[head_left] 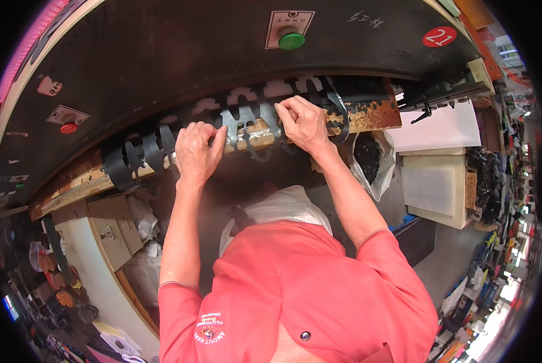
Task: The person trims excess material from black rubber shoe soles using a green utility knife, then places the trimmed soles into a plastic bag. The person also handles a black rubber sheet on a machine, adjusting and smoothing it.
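Observation:
A black sheet [230,124] with rows of shaped cut-outs lies along the board's front edge, its strips hanging over that edge. My left hand [196,152] is closed at the sheet's edge, fingers curled and thumb alongside; its fingertips are partly hidden. To the right, my right hand [306,125] pinches a strip of the same sheet between thumb and fingers. Between the hands, thin looped strips dangle below the edge. Under the sheet is a worn wooden board [367,116], with pale patches visible through the cut-outs.
A dark machine panel [180,54] overhangs the board, carrying a green button [291,41] and a red button [69,127]. At right are a white bag [387,172] of black scraps and a pale box [434,184]. A cabinet [115,233] stands at lower left.

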Tool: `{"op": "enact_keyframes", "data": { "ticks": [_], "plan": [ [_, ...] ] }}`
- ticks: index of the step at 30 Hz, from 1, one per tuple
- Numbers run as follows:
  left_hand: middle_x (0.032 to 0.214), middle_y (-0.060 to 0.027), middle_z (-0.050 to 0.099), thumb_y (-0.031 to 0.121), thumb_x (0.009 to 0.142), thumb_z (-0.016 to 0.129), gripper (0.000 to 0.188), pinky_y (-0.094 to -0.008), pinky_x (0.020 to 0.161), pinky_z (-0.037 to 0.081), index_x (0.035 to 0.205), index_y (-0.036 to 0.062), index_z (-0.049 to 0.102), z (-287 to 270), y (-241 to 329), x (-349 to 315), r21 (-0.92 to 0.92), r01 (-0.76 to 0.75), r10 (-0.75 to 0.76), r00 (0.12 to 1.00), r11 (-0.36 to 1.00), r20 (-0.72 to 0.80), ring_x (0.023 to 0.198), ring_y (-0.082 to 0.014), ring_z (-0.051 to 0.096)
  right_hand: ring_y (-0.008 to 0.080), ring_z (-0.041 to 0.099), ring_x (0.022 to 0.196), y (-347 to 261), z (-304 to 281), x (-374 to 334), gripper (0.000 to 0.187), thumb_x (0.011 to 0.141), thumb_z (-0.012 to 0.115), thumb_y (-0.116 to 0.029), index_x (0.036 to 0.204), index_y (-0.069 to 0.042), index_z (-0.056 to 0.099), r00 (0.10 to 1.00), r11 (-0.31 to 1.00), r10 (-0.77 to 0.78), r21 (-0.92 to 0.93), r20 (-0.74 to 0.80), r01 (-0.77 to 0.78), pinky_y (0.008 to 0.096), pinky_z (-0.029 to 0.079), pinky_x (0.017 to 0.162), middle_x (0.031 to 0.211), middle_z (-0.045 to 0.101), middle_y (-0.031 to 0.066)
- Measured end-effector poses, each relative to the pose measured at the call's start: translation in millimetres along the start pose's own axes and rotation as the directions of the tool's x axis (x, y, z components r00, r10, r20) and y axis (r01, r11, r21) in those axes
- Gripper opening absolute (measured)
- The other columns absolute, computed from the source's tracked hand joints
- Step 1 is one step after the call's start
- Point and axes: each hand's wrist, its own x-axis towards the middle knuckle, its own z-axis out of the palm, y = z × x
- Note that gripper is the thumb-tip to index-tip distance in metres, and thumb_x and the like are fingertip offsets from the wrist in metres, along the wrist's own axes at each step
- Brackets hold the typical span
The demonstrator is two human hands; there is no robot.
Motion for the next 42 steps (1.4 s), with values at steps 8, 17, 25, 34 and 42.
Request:
{"op": "enact_keyframes", "data": {
  "ticks": [8,17,25,34,42],
  "plan": [
    [0.073,-0.0080,0.061,0.018,0.089,0.079,0.028,-0.0411,0.068,0.044,0.072,0.0051,0.062,0.1,0.6,-0.3,-0.022,0.034,-0.033,0.999,0.999,0.014,0.071,-0.0293,0.060,0.0148,0.052,0.055,3.0,2.6,0.1,0.012,0.093,0.075,-0.010,0.088,-0.002,0.070,1.000,1.000,0.000,0.029,-0.020,0.001,0.0306,0.043,0.054,0.071,0.059,0.0075],
    [0.072,-0.0099,0.061,0.016,0.088,0.079,0.027,-0.0420,0.070,0.044,0.072,0.0041,0.062,-3.1,0.5,-1.4,-0.087,0.072,-0.068,0.997,0.994,0.046,0.072,-0.0301,0.060,0.0257,0.059,0.059,6.0,-3.7,-1.2,0.013,0.092,0.074,-0.013,0.085,-0.002,0.070,0.990,0.995,0.096,0.007,0.100,-0.097,0.0370,0.047,0.058,0.073,0.063,0.0111],
    [0.080,-0.0140,0.067,0.019,0.091,0.074,0.022,-0.0465,0.075,0.050,0.079,0.0009,0.070,-36.8,-1.9,33.5,-0.189,0.233,-0.119,0.872,0.954,0.474,0.081,-0.0356,0.065,0.0027,0.048,0.060,-2.0,-5.0,47.7,0.017,0.093,0.078,-0.014,0.095,0.002,0.076,0.899,0.881,0.420,0.183,0.123,-0.437,0.0225,0.041,0.055,0.068,0.064,-0.0005],
    [0.148,-0.0225,0.058,0.016,0.096,0.071,0.044,-0.0496,0.121,0.038,0.136,-0.0012,0.065,40.8,-55.1,139.7,-0.052,0.051,-0.042,0.986,0.997,0.164,0.144,-0.0412,0.048,0.0475,0.048,0.139,10.0,78.7,141.0,0.083,0.074,0.089,-0.034,0.141,0.004,0.059,0.979,0.946,0.163,-0.302,0.124,-0.119,0.0485,0.040,0.117,0.153,0.046,0.0338],
    [0.149,-0.0205,0.057,0.015,0.092,0.076,0.044,-0.0540,0.120,0.038,0.132,-0.0010,0.067,55.7,-62.9,130.4,-0.088,0.080,-0.062,0.981,0.993,0.182,0.145,-0.0419,0.047,0.0261,0.053,0.142,39.9,21.4,146.4,0.069,0.084,0.079,0.001,0.147,0.008,0.053,0.851,0.517,0.428,0.690,0.303,-0.506,0.0381,0.042,0.119,0.155,0.052,0.0197]
  ]
}}
